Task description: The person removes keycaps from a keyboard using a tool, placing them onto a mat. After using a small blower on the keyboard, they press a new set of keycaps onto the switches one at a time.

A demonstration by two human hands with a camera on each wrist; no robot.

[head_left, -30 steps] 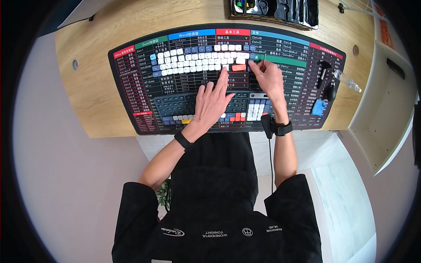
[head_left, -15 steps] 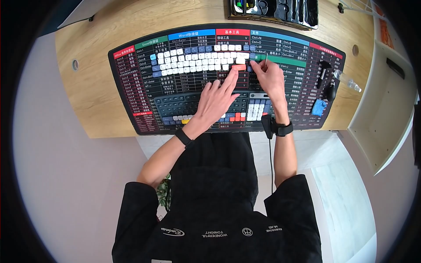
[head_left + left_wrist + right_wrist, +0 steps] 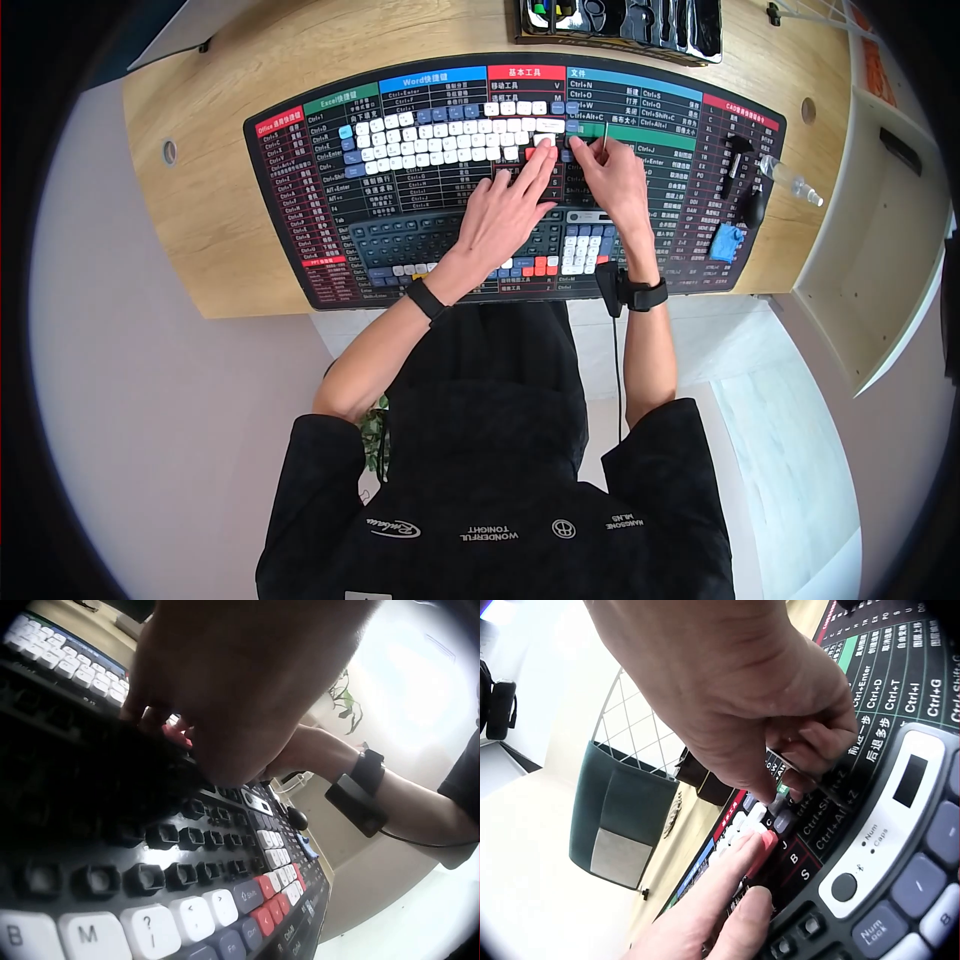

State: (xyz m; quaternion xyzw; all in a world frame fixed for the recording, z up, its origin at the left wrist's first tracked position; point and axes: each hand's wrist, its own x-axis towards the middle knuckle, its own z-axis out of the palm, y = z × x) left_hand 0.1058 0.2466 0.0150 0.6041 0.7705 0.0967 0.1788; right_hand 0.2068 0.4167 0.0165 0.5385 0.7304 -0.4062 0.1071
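Note:
My left hand (image 3: pixel 505 215) reaches over the keyboard (image 3: pixel 400 243) with its fingers extended. Its fingertips rest at the right end of the laid-out white keycaps (image 3: pixel 430 142), covering much of a red keycap (image 3: pixel 759 856). Beside it, my right hand (image 3: pixel 615 185) has thumb and fingers pinched around a thin metal rod (image 3: pixel 804 768), whose full shape is hidden by the hand. Small blue-grey keycaps (image 3: pixel 783 822) lie right under those fingertips. On the keyboard, bare switches (image 3: pixel 180 876) show in several rows, while the front row and number pad (image 3: pixel 583 250) carry keycaps.
A printed shortcut mat (image 3: pixel 650 235) lies under everything. On its right are a small black hammer-shaped tool (image 3: pixel 736 160), a clear bottle (image 3: pixel 795 182), a black bulb blower (image 3: pixel 752 208) and a blue cloth (image 3: pixel 727 242). A black tray (image 3: pixel 625 45) stands at the back.
My left hand has slid right and slightly away from me, its fingertips going from a white keycap to the red one and its neighbour. My right hand has hardly moved.

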